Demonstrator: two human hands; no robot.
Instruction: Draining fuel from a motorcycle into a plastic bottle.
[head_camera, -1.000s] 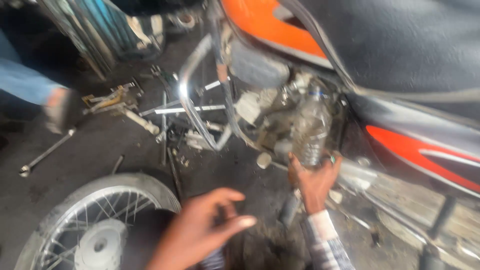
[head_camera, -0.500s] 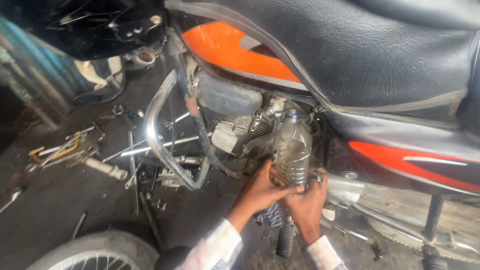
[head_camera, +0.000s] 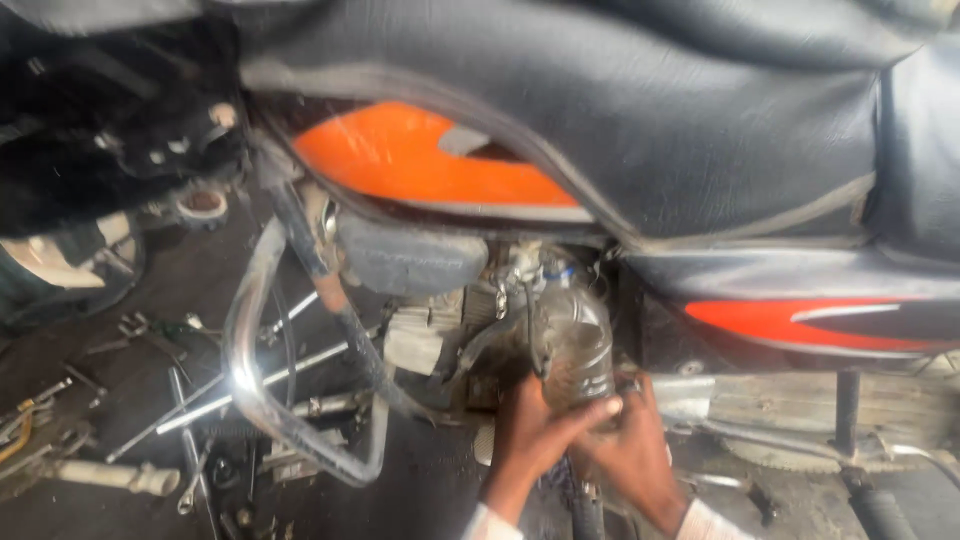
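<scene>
Head view: left hand (head_camera: 535, 430) and right hand (head_camera: 630, 450) both wrapped around lower part of clear plastic bottle (head_camera: 575, 345), held upright against motorcycle engine (head_camera: 450, 330), under black seat (head_camera: 620, 110) and orange tank panel (head_camera: 410, 155). Chrome crash guard (head_camera: 255, 390) left of hands. Loose wrenches (head_camera: 190, 460) on floor (head_camera: 430, 480).

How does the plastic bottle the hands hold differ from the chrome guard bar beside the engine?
The plastic bottle is clear, stands upright against the engine and is gripped low down by the left hand and right hand. The chrome guard bar is shiny opaque metal, bent into a loop, and nobody touches it. Both sit beside the motorcycle's engine, below the orange tank.
</scene>
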